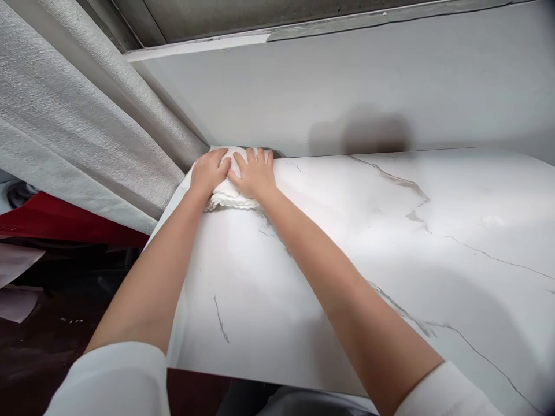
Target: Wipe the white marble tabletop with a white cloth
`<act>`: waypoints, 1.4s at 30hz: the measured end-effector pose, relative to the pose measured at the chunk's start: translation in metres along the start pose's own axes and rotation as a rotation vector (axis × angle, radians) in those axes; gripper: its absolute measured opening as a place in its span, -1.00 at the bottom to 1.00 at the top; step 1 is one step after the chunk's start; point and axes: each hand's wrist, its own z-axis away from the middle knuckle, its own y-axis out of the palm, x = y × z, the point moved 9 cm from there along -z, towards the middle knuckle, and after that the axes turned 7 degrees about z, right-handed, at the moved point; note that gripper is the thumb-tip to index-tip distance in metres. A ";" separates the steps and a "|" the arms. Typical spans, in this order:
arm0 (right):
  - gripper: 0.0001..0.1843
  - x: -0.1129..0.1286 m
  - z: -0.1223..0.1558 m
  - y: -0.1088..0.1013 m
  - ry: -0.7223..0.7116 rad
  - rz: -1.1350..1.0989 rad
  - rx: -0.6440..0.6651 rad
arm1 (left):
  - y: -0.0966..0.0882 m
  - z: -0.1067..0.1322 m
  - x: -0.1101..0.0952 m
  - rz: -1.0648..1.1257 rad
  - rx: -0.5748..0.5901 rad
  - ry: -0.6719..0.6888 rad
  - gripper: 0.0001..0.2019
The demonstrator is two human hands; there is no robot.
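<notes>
A folded white cloth (234,195) lies on the far left corner of the white marble-patterned table (269,300), close to the wall. My left hand (210,172) rests on the cloth's left part, its palm down and fingers stretched toward the right. Beside it my right hand (255,174) lies flat on the right part of the cloth with its fingers spread. The two thumbs are close together over the middle of the cloth. Both arms reach forward across the tabletop.
A light grey curtain (87,104) hangs along the table's left edge. Behind the table stands a pale wall (277,92) under a window ledge (208,47). Something red (65,216) and some papers (19,263) are low at the left, past the table edge.
</notes>
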 end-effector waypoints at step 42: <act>-0.39 0.078 0.233 -0.048 -0.277 -0.002 0.000 | -0.046 0.274 -0.051 -0.024 -0.066 0.004 -0.44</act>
